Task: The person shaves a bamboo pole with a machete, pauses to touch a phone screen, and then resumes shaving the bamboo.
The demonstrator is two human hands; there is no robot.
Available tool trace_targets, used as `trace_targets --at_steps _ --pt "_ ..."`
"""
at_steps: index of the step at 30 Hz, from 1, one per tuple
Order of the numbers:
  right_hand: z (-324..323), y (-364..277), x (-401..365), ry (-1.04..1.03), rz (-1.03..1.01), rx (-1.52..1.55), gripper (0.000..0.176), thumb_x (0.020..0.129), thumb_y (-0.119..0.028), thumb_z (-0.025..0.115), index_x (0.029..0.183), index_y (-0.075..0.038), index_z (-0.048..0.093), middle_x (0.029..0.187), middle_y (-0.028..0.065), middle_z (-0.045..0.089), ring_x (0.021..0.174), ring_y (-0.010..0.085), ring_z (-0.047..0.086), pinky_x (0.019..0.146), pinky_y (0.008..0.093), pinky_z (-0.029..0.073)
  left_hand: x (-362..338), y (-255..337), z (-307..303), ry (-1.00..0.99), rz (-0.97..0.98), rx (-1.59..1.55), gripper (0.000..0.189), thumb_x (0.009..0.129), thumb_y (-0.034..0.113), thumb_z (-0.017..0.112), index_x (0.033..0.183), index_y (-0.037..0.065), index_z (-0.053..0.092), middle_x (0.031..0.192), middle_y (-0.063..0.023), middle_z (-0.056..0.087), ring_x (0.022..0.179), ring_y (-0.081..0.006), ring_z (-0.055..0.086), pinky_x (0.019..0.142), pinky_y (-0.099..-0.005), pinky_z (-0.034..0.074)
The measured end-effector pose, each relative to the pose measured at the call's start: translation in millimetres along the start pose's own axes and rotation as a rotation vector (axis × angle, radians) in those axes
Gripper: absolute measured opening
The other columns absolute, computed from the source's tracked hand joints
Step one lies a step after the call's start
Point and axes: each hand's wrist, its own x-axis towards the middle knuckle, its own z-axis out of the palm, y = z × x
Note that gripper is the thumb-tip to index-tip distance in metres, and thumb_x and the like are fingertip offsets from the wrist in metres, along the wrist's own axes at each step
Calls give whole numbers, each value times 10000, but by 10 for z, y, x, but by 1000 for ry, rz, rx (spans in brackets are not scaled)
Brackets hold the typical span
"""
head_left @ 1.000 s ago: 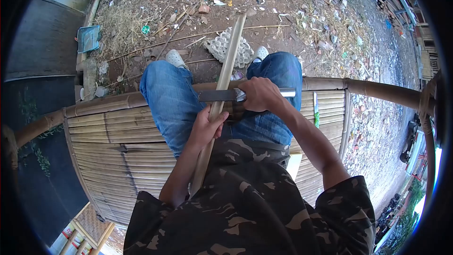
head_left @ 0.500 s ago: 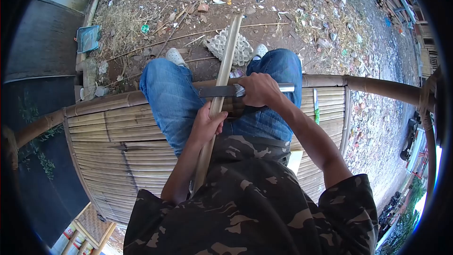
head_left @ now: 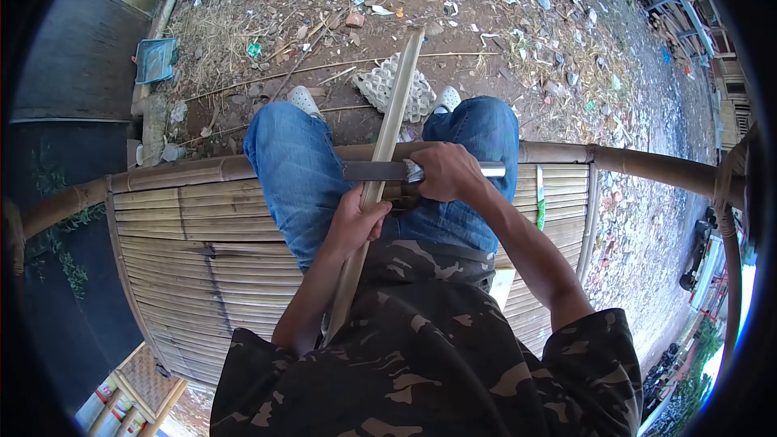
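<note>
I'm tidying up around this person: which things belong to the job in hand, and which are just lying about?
In the job:
long strip, in the left hand
dark blade across it, gripped by the right hand
slatted bench, as seat

Apparently lying about:
egg tray on the ground
blue basket

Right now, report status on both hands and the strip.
Left hand gripping bamboo strip. Right hand on tool handle, blade lying across strip. Egg tray on ground beyond, apparently not obstructing.
</note>
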Motion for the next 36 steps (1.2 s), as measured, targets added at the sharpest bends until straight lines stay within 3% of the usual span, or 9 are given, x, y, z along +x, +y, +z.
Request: trace_targets --at_steps 3,6,10,12,18,28,30,34,36 --pt "6 35 30 -25 -24 22 302 651 -190 618 924 -83 691 828 201 672 841 401 642 784 482 516 30 19 13 -4 11 49 157 896 118 645 967 57 519 585 24 509 442 -55 491 400 -202 382" --pt "-52 105 191 36 112 -4 315 654 -194 615 934 -72 689 827 211 672 847 404 645 784 483 518 24 31 19 15 15 32 150 895 114 646 951 58 518 585 25 509 443 -56 493 399 -204 379" --pt "-58 103 230 75 71 -4 316 648 -184 617 935 -70 686 824 206 675 841 402 647 781 483 521 16 35 -7 24 1 11 152 894 118 652 937 60 518 584 26 508 444 -53 494 395 -200 378" --pt "-88 33 106 -43 28 -29 389 634 -159 620 1014 -108 688 828 190 682 830 392 651 778 479 524 21 28 -4 1 -23 -19 176 894 145 669 934 63 518 581 28 509 439 -51 491 390 -196 378" --pt "-7 85 21 -10 -42 -5 638 649 -108 598 1263 -280 593 841 169 691 832 355 671 768 458 542 60 76 17 -6 -17 -35 218 885 205 703 938 71 540 576 42 509 426 -46 486 387 -192 378" --pt "91 89 -78 122 -168 49 522 702 -282 721 1195 -178 583 839 136 693 840 345 671 743 465 528 84 42 29 26 -34 -28 202 891 222 694 929 86 549 555 37 496 412 -53 473 372 -198 353" --pt "184 140 -70 329 -303 15 508 689 -247 750 1163 -137 603 1008 125 685 917 336 662 780 456 521 81 51 27 35 -53 -17 199 890 220 695 923 90 548 557 36 499 415 -55 479 373 -199 358" --pt "202 120 -90 367 -316 7 509 693 -178 726 1182 -129 594 1008 125 684 920 337 658 781 446 520 59 62 22 26 -53 -13 233 891 235 691 981 69 554 586 39 514 442 -49 493 394 -193 380" --pt "104 104 -90 241 -242 117 515 689 -237 725 1183 -152 606 866 146 690 845 356 660 735 446 518 56 97 36 31 -59 -16 218 893 215 687 983 70 551 589 38 516 445 -48 494 396 -193 383"
